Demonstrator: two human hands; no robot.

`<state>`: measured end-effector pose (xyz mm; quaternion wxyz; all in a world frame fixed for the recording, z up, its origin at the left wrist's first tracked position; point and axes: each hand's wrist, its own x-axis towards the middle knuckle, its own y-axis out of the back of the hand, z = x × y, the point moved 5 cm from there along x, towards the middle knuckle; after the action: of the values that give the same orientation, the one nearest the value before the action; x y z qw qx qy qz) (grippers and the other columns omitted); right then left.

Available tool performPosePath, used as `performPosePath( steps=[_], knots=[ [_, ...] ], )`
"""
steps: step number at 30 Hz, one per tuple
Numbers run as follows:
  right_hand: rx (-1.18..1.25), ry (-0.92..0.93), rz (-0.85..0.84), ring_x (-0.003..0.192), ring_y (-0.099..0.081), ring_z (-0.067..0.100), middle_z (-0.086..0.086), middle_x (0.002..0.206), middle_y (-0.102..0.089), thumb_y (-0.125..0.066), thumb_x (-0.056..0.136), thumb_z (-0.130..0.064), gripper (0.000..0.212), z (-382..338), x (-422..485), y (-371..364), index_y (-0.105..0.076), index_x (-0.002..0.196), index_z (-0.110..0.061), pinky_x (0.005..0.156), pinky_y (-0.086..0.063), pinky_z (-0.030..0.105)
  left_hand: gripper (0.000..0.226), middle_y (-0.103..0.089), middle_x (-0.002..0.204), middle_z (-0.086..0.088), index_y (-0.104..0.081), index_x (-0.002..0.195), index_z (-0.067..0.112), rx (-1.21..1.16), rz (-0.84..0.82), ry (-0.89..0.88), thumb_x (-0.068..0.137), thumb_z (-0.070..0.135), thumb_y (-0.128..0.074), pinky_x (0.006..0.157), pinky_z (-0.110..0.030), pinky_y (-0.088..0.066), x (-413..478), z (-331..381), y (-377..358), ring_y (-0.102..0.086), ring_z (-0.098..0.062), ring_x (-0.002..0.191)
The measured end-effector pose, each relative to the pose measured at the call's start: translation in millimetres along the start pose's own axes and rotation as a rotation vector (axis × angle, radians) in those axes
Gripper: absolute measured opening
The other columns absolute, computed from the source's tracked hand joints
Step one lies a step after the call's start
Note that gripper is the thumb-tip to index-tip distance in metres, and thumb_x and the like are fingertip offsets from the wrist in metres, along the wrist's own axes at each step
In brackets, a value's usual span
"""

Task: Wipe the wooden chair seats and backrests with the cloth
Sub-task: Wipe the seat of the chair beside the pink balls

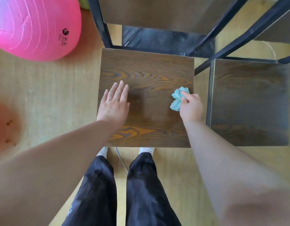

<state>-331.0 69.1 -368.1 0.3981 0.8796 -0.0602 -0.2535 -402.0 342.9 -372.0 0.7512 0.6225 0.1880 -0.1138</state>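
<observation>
Dark brown wood grain fills the middle of the head view: the square wooden chair seat (pixel 145 70) lies straight below you. Its brown backrest panel (pixel 157 12) is at the top of the frame, cut off by the upper edge. Your left hand (pixel 114 103) lies flat on the left part of the seat, fingers straight and close together, holding nothing. Your right hand (pixel 191 106) is at the seat's right edge, fingers curled round a crumpled turquoise cloth (pixel 177 98). The cloth bulges out to the left of the fingers and touches the wood.

A second dark wooden chair seat (pixel 250 101) stands just beside the first at the right of the frame, with a narrow strip of floor between them. Black metal frame bars (pixel 222 28) cross the upper right on a slant. A big pink ribbed exercise ball (pixel 35 25) fills the upper left, on the pale wooden floor (pixel 51 88), near the seat's far left corner but apart from it. A blurred orange-red shape (pixel 4 124) sits at the left edge; you cannot tell what it is.

At the bottom, your forearms partly cover your legs in black trousers (pixel 141 185). White shoe tips (pixel 146 150) are half hidden under the seat's near edge, and a thin white cord (pixel 121 160) runs between them. The second seat is blurred.
</observation>
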Motion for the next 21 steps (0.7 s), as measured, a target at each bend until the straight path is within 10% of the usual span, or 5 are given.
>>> performPosePath(
  steps=[8, 13, 21],
  knots=[
    [0.041, -0.002, -0.083, 0.105, -0.054, 0.008, -0.01, 0.117, -0.051, -0.051, 0.1, -0.012, 0.034, 14.7, 2.0, -9.7, -0.064, 0.129, -0.023, 0.072, -0.042, 0.003, 0.06, 0.003, 0.167, 0.0, -0.004, 0.158, 0.016, 0.03, -0.044, 0.057, 0.105, 0.032, -0.028, 0.124, -0.04, -0.001, -15.5, -26.2, -12.8, 0.007, -0.018, 0.153],
    [-0.007, 0.099, -0.151, 0.115, -0.055, 0.016, -0.003, 0.122, -0.053, -0.052, 0.099, -0.008, 0.037, -7.2, -14.5, -36.3, -0.062, 0.131, -0.02, 0.098, -0.051, 0.028, 0.061, 0.002, 0.167, -0.001, -0.004, 0.158, 0.016, 0.019, -0.049, 0.103, 0.105, 0.032, -0.029, 0.124, -0.042, -0.004, -26.8, -50.2, -17.3, 0.005, -0.019, 0.153],
    [-0.027, 0.188, -0.23, 0.109, -0.056, 0.015, -0.003, 0.117, -0.055, -0.052, 0.096, -0.004, 0.036, -46.6, -58.4, -94.2, -0.066, 0.126, -0.018, 0.099, -0.049, 0.03, 0.061, 0.001, 0.167, -0.003, -0.003, 0.158, 0.015, -0.02, -0.058, 0.17, 0.105, 0.031, -0.028, 0.124, -0.043, -0.005, -48.6, -93.6, -22.3, 0.003, -0.021, 0.153]
  ],
)
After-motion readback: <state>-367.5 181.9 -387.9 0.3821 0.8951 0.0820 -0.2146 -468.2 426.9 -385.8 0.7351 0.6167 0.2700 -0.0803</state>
